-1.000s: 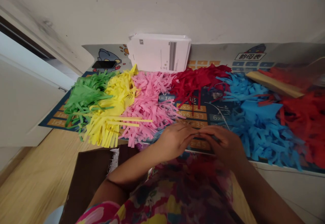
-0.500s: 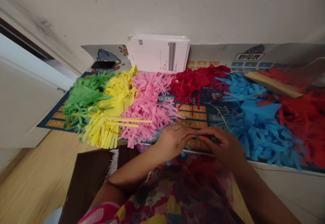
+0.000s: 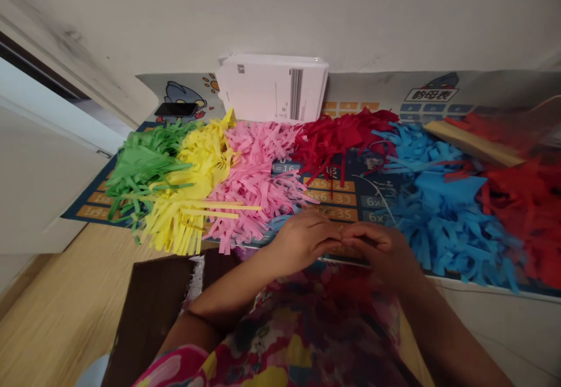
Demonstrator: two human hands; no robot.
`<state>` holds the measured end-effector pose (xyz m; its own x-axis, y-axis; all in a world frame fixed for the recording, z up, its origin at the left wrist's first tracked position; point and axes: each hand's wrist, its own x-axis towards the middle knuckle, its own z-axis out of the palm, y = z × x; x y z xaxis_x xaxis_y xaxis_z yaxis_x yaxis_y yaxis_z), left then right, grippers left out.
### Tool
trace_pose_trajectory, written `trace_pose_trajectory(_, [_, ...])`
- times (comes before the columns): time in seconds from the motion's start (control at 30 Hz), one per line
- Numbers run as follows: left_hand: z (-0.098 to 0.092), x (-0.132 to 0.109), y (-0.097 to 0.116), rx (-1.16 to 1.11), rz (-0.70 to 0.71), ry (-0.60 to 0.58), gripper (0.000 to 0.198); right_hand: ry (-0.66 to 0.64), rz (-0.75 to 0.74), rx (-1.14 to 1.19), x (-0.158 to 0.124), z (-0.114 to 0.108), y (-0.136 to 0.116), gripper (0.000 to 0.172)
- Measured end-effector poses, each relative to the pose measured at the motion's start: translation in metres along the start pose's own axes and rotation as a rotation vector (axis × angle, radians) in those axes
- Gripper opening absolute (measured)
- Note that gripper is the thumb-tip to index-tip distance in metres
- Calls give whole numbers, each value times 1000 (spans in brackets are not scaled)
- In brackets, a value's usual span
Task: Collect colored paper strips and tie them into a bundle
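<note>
My left hand (image 3: pixel 302 241) and my right hand (image 3: pixel 383 252) meet fingertip to fingertip above the front of the mat-covered table. Both are closed in a pinch; whatever lies between the fingers is hidden. Left of my left hand sits a heap of pink fringed paper (image 3: pixel 258 194), with a bit of blue paper (image 3: pixel 279 221) beside the wrist. To the right of my right hand spreads blue fringed paper (image 3: pixel 456 229). A thin pale string (image 3: pixel 376 187) curves over the printed mat (image 3: pixel 333 199) just behind my right hand.
Green (image 3: pixel 144 159), yellow (image 3: pixel 179 211), dark red (image 3: pixel 346 138) and red fringed paper (image 3: pixel 526 200) line the table. A white pack (image 3: pixel 263 89) leans on the wall, a phone (image 3: pixel 176 109) lies left, and a wooden strip (image 3: pixel 473 141) rests at right.
My fingertips have drawn closer together, and the small bluish bit that showed between them is now out of sight. The papers lie as before; the view has shifted very slightly.
</note>
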<state>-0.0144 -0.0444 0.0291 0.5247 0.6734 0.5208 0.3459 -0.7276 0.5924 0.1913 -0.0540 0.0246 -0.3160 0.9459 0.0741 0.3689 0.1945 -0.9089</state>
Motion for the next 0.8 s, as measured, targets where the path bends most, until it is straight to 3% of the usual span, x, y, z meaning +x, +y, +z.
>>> trace_pose_trajectory(0.07, [2, -2, -4, -55, -27, 18, 14, -29, 3, -15, 0, 0, 2, 15])
trace_pose_trajectory(0.2, [3, -5, -9, -75, -82, 113, 9, 56, -23, -98, -1, 1, 4, 12])
trace_pose_trajectory(0.57, [8, -8, -13, 173, 98, 274, 8, 165, -40, -181, -2, 9, -1, 11])
trace_pose_trajectory(0.8, [12, -7, -19, 124, 58, 243, 8, 140, -4, -204, 0, 13, -2, 12])
